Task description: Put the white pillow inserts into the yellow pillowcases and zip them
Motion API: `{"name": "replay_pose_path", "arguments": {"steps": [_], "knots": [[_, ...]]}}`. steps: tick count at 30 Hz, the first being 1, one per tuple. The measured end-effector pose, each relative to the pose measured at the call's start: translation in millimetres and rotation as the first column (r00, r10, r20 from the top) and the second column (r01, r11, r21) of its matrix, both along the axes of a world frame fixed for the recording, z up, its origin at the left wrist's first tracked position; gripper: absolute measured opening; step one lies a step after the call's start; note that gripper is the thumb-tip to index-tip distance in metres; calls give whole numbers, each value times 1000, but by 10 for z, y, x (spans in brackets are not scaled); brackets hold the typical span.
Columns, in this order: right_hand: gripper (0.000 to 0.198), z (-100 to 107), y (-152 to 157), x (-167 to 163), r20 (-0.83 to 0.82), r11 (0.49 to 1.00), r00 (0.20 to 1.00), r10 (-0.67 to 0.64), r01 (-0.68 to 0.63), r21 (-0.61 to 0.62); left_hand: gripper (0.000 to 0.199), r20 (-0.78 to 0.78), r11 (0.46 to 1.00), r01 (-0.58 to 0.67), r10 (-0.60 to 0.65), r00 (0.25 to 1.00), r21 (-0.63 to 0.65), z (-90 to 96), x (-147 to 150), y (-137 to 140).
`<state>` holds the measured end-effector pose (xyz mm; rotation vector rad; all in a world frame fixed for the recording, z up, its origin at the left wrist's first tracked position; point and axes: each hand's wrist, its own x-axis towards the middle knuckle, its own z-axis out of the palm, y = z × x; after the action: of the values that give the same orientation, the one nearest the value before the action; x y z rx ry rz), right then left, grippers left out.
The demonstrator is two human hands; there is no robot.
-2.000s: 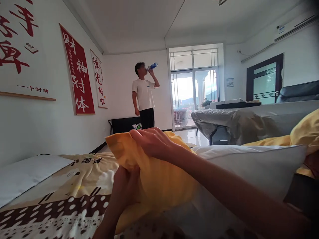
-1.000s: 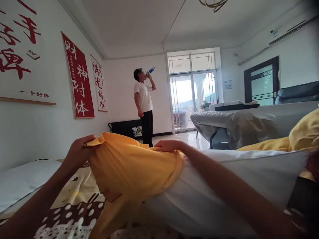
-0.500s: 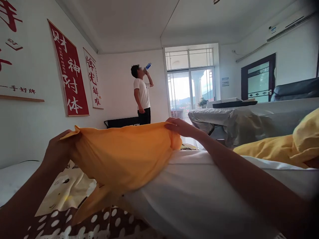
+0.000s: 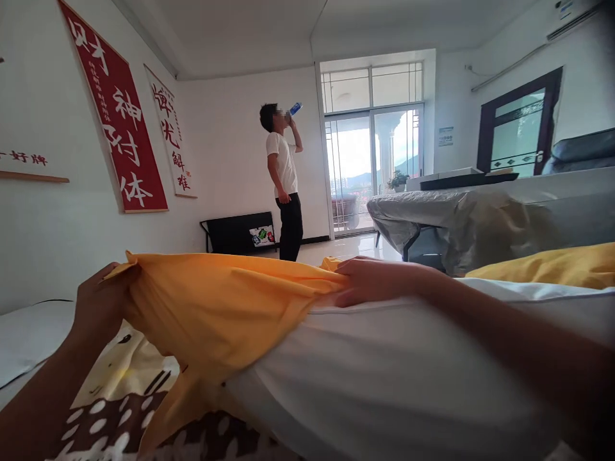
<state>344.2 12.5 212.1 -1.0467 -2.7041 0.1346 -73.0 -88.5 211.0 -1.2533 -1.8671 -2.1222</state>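
A yellow pillowcase (image 4: 211,307) stretches between my hands in front of me, covering the left end of a white pillow (image 4: 384,371) that lies over a bed cover (image 4: 98,416) with a dotted brown band. My left hand (image 4: 98,298) is closed tightly, pinching the pillowcase's far-left corner; my right hand (image 4: 379,282) is curled round its edge near the middle, slightly blurred, so I can't tell how firmly the fingers grip or whether they also catch the pillow. The cloth is taut along the top but hangs loose below in a flap, so I judge the lower edge could snag or fold under the pillow. If my right fingers slip, the pillowcase could slide back off. Pulling harder on the left might twist it, leaving the filling bunched in one corner.
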Motion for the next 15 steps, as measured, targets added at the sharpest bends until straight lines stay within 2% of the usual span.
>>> {"name": "replay_pose_path", "arguments": {"steps": [2,4,6,8,9,10,12,15], "knots": [[37,-141,81,-32,64,999,998,-11,7,52,27,36,999,35,-34,999,-40,-132,-35,157],[30,-334,154,-177,182,979,979,-97,60,195,29,68,990,80,-73,995,-116,-335,-38,306],[20,-520,199,-384,270,916,931,-246,132,379,34,100,974,126,-108,989,-189,-561,0,410],[25,-627,226,-564,270,847,894,-358,189,496,39,135,957,208,-183,974,-204,-711,54,445],[29,-636,240,-617,256,826,889,-380,202,526,40,139,956,231,-208,968,-179,-728,76,429],[31,-615,255,-636,237,811,891,-386,206,547,40,131,963,234,-217,967,-135,-698,94,388],[32,-499,287,-575,170,782,909,-380,217,584,37,99,983,185,-183,978,-9,-503,119,241],[29,-218,305,-326,2,737,903,-430,349,578,31,45,981,127,-135,990,149,3,171,-62]]}}
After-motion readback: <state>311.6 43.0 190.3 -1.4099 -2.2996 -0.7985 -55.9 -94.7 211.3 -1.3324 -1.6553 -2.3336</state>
